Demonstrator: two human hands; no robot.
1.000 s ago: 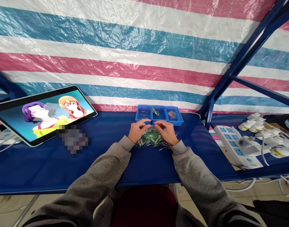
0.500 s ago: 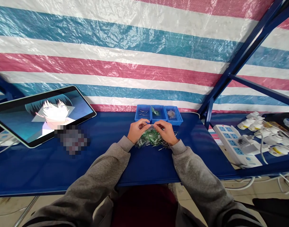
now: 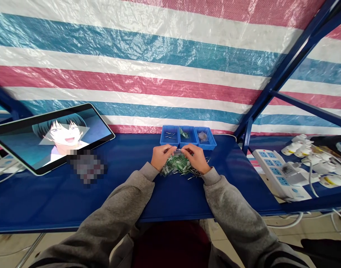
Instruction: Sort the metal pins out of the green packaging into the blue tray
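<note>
My left hand (image 3: pixel 161 157) and my right hand (image 3: pixel 197 158) meet over a heap on the blue table, fingertips pinched close together. Between them runs a thin, pale, metallic-looking rod (image 3: pixel 178 149), each hand closed on one end. Below lies the heap of green plastic pieces (image 3: pixel 178 163), with thin metal rods (image 3: pixel 193 176) mixed in and sticking out at its right edge. Just beyond my hands stand three joined blue bins: the left bin (image 3: pixel 169 142) has a few thin rods, the middle one a green piece (image 3: pixel 184 133), the right one clear packets (image 3: pixel 203 136).
A tablet (image 3: pixel 56 137) leans at the left, with a pixelated patch before it. Right of the table (image 3: pixel 126 208) lie a white power strip (image 3: pixel 279 173), white plugs or adapters (image 3: pixel 310 154) and cables. A blue frame post (image 3: pixel 268 93) rises there; a striped tarp (image 3: pixel 148 74) hangs behind.
The view has shifted slightly, so things sit a little lower. My hands stay over the heap, and the rod between the fingertips shows more clearly. The tablet's picture has changed.
</note>
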